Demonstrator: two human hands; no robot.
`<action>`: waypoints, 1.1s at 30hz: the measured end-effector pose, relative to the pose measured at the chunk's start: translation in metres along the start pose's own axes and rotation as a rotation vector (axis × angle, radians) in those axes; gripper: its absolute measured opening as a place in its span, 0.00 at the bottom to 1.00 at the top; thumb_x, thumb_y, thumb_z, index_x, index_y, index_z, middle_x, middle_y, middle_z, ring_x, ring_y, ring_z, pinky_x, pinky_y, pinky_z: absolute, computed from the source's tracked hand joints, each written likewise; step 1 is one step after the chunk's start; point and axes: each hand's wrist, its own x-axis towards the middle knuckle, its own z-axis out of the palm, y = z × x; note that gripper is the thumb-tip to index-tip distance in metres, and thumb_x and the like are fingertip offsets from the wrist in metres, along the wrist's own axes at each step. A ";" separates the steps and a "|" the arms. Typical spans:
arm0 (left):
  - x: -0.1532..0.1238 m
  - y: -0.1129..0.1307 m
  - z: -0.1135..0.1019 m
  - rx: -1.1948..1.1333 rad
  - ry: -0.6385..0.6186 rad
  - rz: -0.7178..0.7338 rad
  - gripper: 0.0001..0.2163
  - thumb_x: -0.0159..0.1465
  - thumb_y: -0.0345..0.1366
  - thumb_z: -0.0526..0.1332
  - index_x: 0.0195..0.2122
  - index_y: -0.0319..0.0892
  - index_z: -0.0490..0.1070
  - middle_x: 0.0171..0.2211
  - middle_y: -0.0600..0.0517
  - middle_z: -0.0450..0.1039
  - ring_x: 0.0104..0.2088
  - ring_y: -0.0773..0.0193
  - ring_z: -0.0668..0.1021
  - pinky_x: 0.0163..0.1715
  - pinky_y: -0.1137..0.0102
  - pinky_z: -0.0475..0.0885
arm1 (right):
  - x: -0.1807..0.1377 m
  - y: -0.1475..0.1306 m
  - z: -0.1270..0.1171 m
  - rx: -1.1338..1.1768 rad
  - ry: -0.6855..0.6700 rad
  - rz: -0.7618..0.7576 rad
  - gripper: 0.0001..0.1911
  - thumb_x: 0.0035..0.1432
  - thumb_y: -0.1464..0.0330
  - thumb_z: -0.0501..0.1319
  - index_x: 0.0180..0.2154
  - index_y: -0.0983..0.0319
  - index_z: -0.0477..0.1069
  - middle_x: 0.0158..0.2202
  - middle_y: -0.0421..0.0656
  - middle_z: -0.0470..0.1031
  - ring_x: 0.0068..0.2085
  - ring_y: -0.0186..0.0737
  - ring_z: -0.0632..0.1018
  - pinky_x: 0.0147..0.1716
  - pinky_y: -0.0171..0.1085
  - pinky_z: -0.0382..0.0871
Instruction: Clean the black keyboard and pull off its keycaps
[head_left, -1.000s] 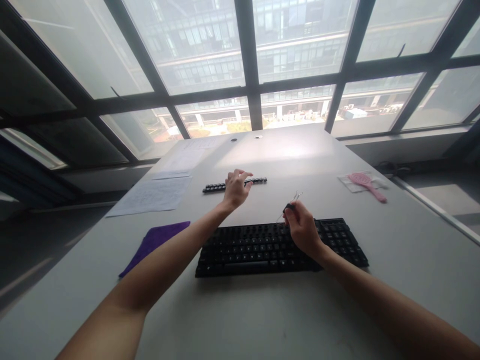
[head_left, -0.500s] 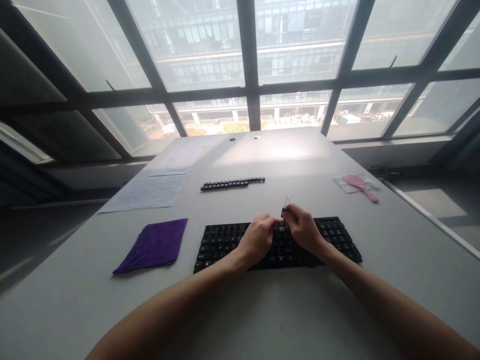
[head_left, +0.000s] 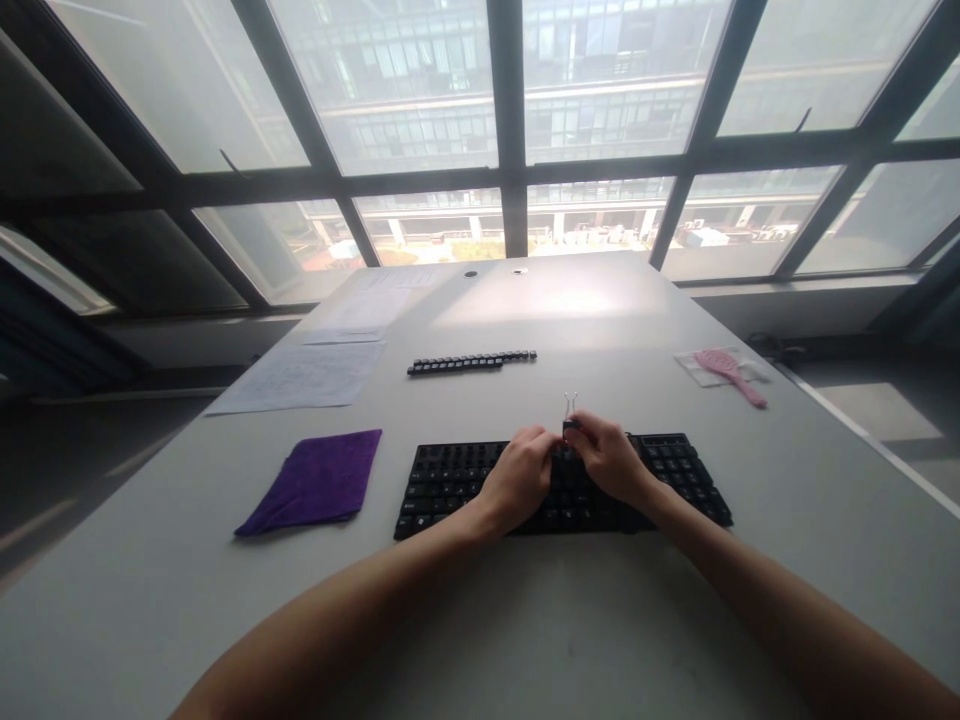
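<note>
A black keyboard (head_left: pixel 457 490) lies before me, with both hands over its middle. My right hand (head_left: pixel 609 455) is closed in a pinch round the dark body of a keycap puller (head_left: pixel 571 424), whose two thin wire prongs point up. My left hand (head_left: pixel 521 470) rests on the keys beside it, thumb and fingers pinched together by the puller's lower end. What those left fingertips hold, if anything, is hidden. Along the keyboard's upper left, the key places look bare of caps. Beyond the keyboard, several black keycaps (head_left: pixel 457 366) stand in close rows on the white table.
To the left lies a folded purple cloth (head_left: pixel 315 482). Printed paper sheets (head_left: pixel 300 378) spread behind it. A pink hairbrush (head_left: pixel 729 376) sits on a clear plastic bag at the right. The white table (head_left: pixel 480 620) reaches to large windows at the back.
The puller has tilted slightly and sits a little lower in the right hand; its lower wires are now hidden by the fingers. The whole view has shifted slightly.
</note>
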 end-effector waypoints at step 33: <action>0.002 0.003 0.006 0.188 0.018 0.004 0.05 0.70 0.35 0.59 0.37 0.43 0.70 0.36 0.50 0.74 0.38 0.59 0.75 0.39 0.67 0.70 | -0.008 -0.004 0.000 -0.075 0.110 -0.188 0.11 0.69 0.65 0.52 0.31 0.58 0.64 0.29 0.40 0.69 0.30 0.38 0.69 0.34 0.36 0.65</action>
